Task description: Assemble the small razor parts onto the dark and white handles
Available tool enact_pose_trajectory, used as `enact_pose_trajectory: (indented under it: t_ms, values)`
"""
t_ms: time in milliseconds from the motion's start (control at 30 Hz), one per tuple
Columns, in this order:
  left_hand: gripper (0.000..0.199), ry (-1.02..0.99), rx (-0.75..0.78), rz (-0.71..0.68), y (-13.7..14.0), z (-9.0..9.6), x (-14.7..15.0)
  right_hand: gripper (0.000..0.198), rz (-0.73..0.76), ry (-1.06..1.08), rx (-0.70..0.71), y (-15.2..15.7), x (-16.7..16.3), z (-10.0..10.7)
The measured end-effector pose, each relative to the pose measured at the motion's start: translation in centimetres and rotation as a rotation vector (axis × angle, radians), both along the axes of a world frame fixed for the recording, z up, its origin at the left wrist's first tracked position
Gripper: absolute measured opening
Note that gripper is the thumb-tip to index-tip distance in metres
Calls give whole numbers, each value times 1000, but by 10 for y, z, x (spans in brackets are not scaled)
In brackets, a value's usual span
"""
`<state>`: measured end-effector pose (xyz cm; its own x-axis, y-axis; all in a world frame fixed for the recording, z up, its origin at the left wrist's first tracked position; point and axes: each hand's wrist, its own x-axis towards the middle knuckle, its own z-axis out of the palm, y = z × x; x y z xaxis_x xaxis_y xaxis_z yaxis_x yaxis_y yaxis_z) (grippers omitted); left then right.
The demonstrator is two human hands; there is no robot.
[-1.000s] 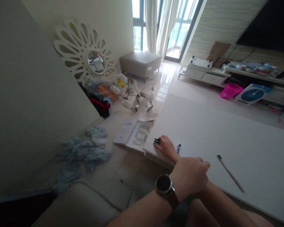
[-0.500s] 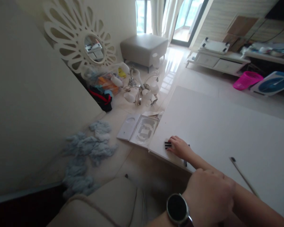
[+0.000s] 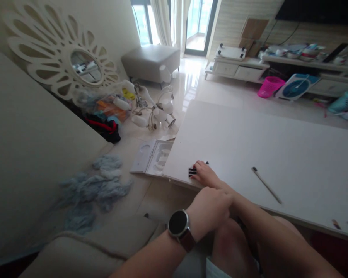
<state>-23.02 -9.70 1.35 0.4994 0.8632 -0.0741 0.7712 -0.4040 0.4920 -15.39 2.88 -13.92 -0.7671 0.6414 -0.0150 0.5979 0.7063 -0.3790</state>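
Observation:
My right hand (image 3: 204, 173) rests on the white tabletop (image 3: 234, 143), its fingers curled around several short black strips (image 3: 192, 172) lying side by side near the left edge. Another small black piece (image 3: 207, 163) shows just beyond the knuckles. My left hand (image 3: 210, 210), with a round dark watch (image 3: 178, 223) on the wrist, is curled against my right forearm; its fingertips are hidden. To the right, a slim pale stick with a dark end (image 3: 266, 185), shaped like a toothbrush, lies on the table.
An opened white box with a moulded tray (image 3: 161, 156) sits beside the table's left edge. A chandelier (image 3: 156, 110) and bluish fluffy material (image 3: 104, 181) lie on the floor. Farther off are a grey ottoman (image 3: 150, 61) and a pink basket (image 3: 269, 87).
The view has swung right, showing more of the table and stick. My right hand stays around the black strips. My left hand stays curled and sits farther along my right forearm.

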Motion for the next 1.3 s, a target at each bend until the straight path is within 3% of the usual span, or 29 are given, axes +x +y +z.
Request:
enact_pose_trajectory:
  t_ms: [233, 500, 600, 667, 900, 1100, 1167, 1300]
  values:
    - [11, 30, -79, -31, -8, -8, 4, 36, -50, 25, -187, 9, -2, -1]
    - [11, 24, -184, -36, -19, -15, 10, 28, -51, 109, -276, 21, -14, -5]
    - [11, 18, -188, -23, -19, -15, 10, 15, -63, 146, -316, 24, -15, -7]
    - [10, 15, -183, -22, -19, -16, 10, 8, -69, 174, -298, 24, -15, -6]
    - [12, 78, -171, -13, -19, -16, 7, 11, -101, 355, -70, 23, -6, 14]
    - [18, 169, -252, -13, -15, -8, 4, 8, -307, 334, -119, 35, 35, 24]
    - [19, 183, -277, -20, -15, -6, 2, 7, -271, 311, -178, 33, 47, 22]
    - [18, 202, -249, 0, -15, -3, -1, 6, -55, 239, -259, 17, 58, 16]
